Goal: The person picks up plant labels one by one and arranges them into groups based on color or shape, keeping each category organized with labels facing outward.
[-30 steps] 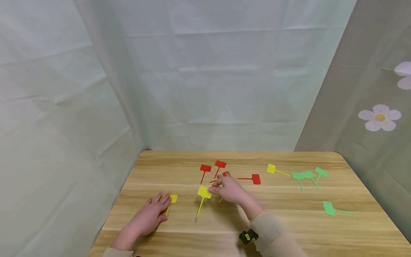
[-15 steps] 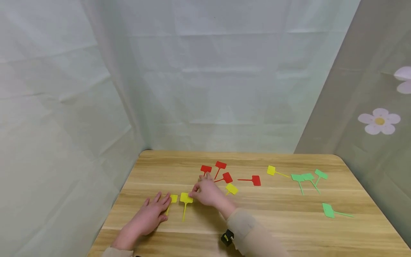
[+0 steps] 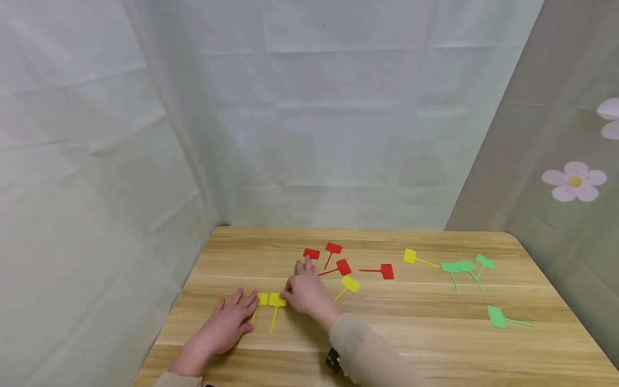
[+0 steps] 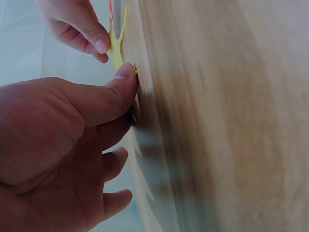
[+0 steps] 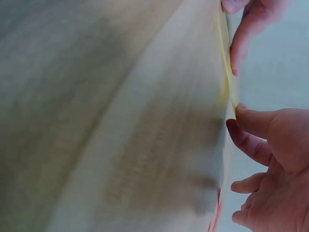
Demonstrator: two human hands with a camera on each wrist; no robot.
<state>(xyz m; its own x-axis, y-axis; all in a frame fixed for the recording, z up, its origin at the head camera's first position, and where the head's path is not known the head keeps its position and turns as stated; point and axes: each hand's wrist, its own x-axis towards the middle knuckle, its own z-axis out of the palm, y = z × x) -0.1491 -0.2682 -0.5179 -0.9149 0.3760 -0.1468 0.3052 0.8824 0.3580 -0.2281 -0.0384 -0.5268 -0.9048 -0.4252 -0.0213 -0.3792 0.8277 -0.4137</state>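
Observation:
My left hand (image 3: 224, 322) rests on the wooden table, fingers spread and pressing on a yellow T-shaped plant label (image 3: 263, 299) that they partly cover. Just to its right lies a second yellow plant label (image 3: 274, 300), its stem pointing toward me. My right hand (image 3: 308, 293) pinches this second label at the right edge of its head between thumb and index finger. The two yellow heads sit side by side, nearly touching. In the left wrist view the right hand (image 4: 79, 24) holds the yellow label (image 4: 116, 50) close to my left thumb.
Behind my right hand lie several red plant labels (image 3: 387, 271). A loose yellow label (image 3: 350, 284) is right of that hand, another yellow one (image 3: 409, 256) farther back. Several green labels (image 3: 496, 316) lie at the right of the table (image 3: 416, 344). Fabric curtains (image 3: 338, 134) surround it.
My right hand has carried the yellow plant label leftward and down onto the table, up beside the other yellow one. My left hand has stayed in place.

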